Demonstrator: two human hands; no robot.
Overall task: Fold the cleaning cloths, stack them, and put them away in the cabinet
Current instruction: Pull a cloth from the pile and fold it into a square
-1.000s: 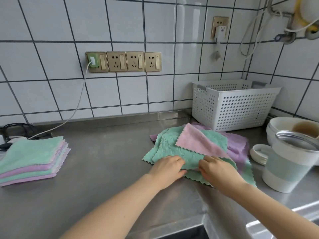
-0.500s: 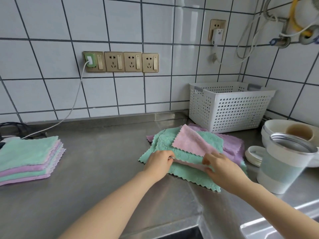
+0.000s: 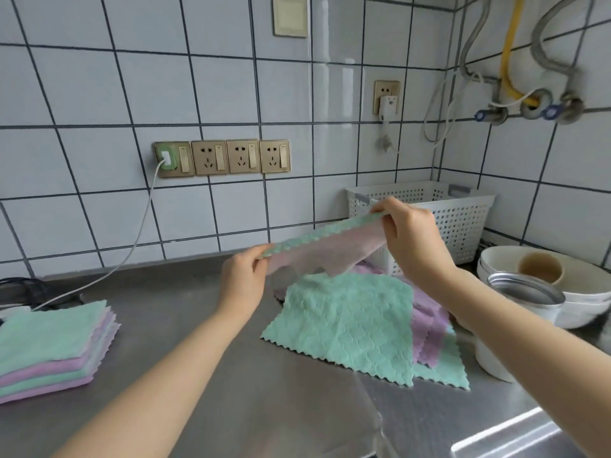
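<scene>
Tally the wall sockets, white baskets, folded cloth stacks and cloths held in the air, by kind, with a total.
Wall sockets: 5, four in a row and one nearer the pipes
White basket: 1
Folded cloth stack: 1
Held-up cloth: 1
Total: 8

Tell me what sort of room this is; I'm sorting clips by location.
Most likely a home kitchen: a stainless steel counter against a white tiled wall, stacked bowls on the right, and water pipes with valves on the wall.
</scene>
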